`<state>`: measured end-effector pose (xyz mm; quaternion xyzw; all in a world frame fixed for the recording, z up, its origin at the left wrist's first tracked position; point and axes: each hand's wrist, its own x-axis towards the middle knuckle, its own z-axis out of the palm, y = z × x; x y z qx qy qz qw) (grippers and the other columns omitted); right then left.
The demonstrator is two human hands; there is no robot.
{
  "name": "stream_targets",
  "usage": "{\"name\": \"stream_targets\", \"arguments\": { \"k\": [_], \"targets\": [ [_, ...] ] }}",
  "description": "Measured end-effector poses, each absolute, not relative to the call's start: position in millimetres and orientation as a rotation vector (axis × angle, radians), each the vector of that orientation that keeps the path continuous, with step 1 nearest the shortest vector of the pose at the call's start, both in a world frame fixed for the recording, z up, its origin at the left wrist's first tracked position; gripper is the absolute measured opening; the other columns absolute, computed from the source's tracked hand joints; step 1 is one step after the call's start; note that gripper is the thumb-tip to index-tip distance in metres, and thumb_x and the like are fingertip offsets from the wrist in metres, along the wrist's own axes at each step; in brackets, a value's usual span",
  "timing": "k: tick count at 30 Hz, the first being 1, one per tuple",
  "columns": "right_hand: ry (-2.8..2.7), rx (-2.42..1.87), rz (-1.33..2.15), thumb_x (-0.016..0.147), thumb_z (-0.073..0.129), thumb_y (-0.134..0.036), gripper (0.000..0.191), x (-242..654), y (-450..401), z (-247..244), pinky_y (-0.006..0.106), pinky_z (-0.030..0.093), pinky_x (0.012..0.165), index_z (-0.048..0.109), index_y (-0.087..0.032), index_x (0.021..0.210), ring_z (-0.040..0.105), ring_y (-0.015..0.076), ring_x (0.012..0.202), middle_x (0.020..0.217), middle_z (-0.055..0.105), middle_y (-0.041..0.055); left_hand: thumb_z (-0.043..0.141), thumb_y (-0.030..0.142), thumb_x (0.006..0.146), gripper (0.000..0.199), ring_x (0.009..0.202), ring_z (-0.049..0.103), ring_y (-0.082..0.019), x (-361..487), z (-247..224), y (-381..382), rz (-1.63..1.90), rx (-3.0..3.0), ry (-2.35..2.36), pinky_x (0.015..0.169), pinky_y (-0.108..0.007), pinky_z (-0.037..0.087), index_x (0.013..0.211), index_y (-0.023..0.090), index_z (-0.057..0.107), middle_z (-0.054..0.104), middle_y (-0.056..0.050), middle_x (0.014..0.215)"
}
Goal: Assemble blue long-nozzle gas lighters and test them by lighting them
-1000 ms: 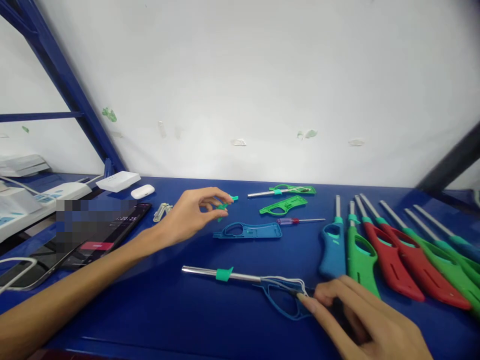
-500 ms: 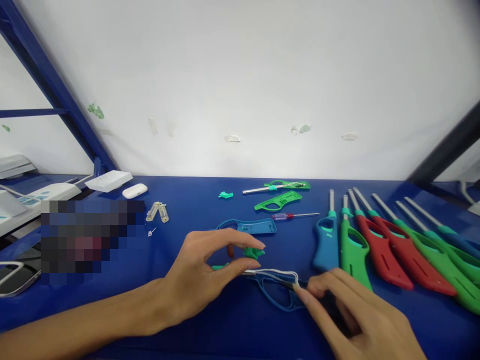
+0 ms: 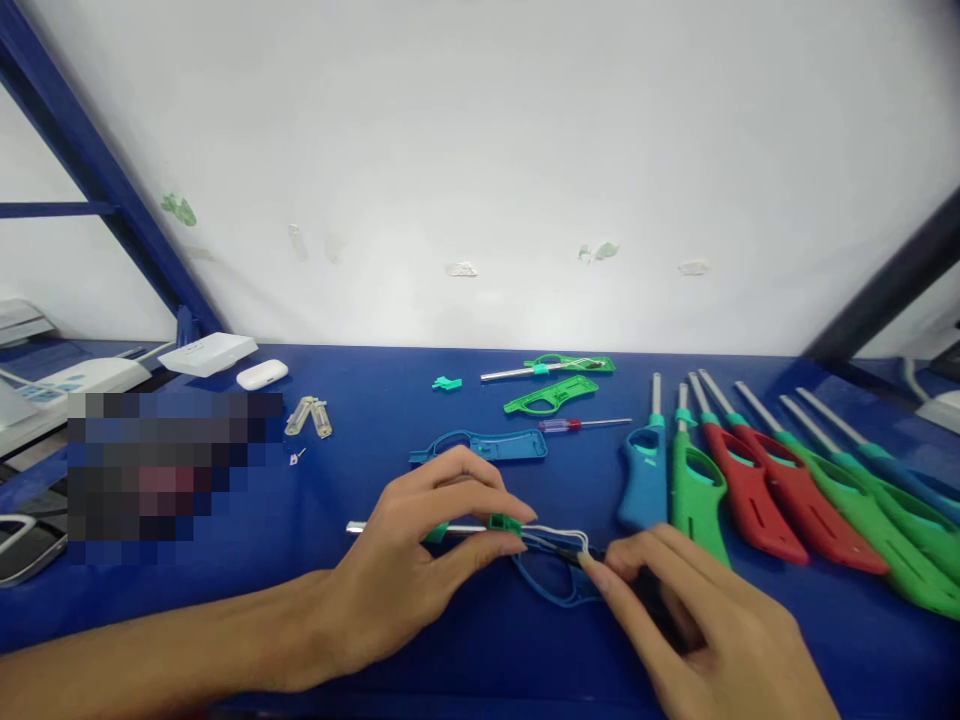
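A small green piece (image 3: 505, 524) is being pinched in the left hand (image 3: 409, 565) — thumb and fingers brought close, the grip narrow around it — at the inner end of a metal tube (image 3: 466, 529). The blue half-shell (image 3: 568, 603) on the worktop (image 3: 337, 470) is being clasped near its handle end by the right hand (image 3: 701, 615), that grip closed, partly hidden. White wires (image 3: 561, 531) are being met by the right thumb tip. Assembled lighters (image 3: 761, 515) are being kept in a row beyond.
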<state>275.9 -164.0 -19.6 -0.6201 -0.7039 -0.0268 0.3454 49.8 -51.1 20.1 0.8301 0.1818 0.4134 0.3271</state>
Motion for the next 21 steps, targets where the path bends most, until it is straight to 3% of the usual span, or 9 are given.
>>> {"name": "stream_targets", "arguments": {
  "k": [3,8,15,21],
  "targets": [
    [-1.817,-1.622,-0.067,0.101,0.058,-0.043,0.020,275.3,-164.0,-19.4,0.020,0.050,0.060,0.058,-0.027,0.089,0.064,0.0096,0.062,0.080,0.063,-0.0043,0.078,0.012,0.087,0.014,0.081,0.068,-0.009,49.5,19.0,-51.7,1.069,2.187,0.420,0.079,-0.017,0.057,0.100,0.018,0.078,0.070,-0.002,0.096],
    [-1.815,-1.630,-0.077,0.102,0.057,-0.042,0.021,274.9,-165.4,-18.5,0.020,0.050,0.058,0.058,-0.027,0.088,0.064,0.0097,0.062,0.080,0.063,-0.0042,0.074,0.005,0.089,0.032,0.090,0.070,-0.011,50.2,15.5,-53.5,1.131,2.293,0.324,0.082,-0.017,0.059,0.118,0.016,0.071,0.074,-0.005,0.105],
    [-1.795,-1.630,-0.068,0.102,0.055,-0.042,0.022,274.1,-166.3,-16.4,0.021,0.051,0.060,0.060,-0.026,0.088,0.065,0.0112,0.063,0.082,0.064,-0.0027,0.073,0.006,0.091,0.038,0.091,0.074,-0.017,46.7,16.2,-51.7,1.150,2.478,0.072,0.089,-0.029,0.061,0.127,0.014,0.066,0.079,-0.009,0.103],
    [-1.766,-1.619,-0.064,0.101,0.056,-0.043,0.022,272.0,-165.4,-16.1,0.022,0.047,0.055,0.059,-0.027,0.087,0.061,0.0108,0.059,0.079,0.062,-0.0038,0.059,0.017,0.102,0.019,0.086,0.072,-0.013,43.4,19.5,-50.3,1.043,2.585,0.128,0.077,-0.019,0.058,0.120,0.017,0.066,0.073,-0.007,0.102]
  ]
}}
